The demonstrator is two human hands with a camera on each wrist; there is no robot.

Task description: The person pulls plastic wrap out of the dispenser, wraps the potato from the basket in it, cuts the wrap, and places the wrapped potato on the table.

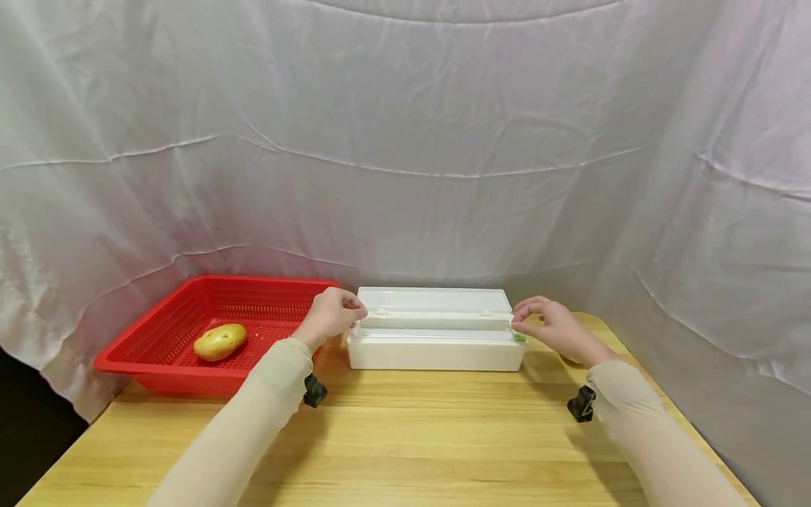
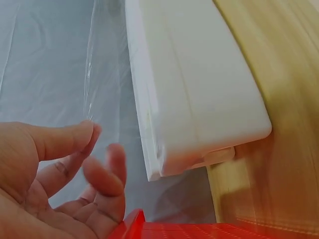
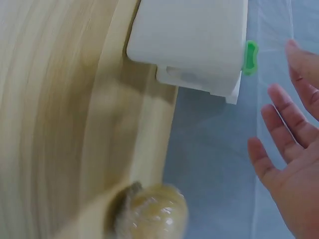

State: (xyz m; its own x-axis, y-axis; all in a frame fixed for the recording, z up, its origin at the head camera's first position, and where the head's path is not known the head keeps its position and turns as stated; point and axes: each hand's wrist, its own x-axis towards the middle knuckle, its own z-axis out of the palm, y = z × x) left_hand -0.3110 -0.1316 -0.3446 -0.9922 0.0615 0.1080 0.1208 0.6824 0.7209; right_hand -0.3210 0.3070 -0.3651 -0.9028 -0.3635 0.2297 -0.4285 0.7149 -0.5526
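Observation:
A white cling film dispenser (image 1: pixel 437 353) stands on the table with its lid (image 1: pixel 437 299) raised at the back. Clear cling film (image 2: pixel 89 74) stretches above it, drawn up between both hands. At the box's left end, my left hand (image 1: pixel 329 313) pinches one corner of the film between thumb and index finger. My right hand (image 1: pixel 554 327) pinches the opposite corner by the right end, its other fingers spread loosely. A green slider (image 3: pixel 250 57) sticks out at that end of the box.
To the left, a red basket (image 1: pixel 171 370) holds one yellow potato (image 1: pixel 219 343). On the wooden table (image 1: pixel 437 436), near the right edge, lies a potato wrapped in film (image 3: pixel 154 211), mostly hidden by the right wrist in the head view. A grey curtain (image 1: pixel 405 141) hangs behind.

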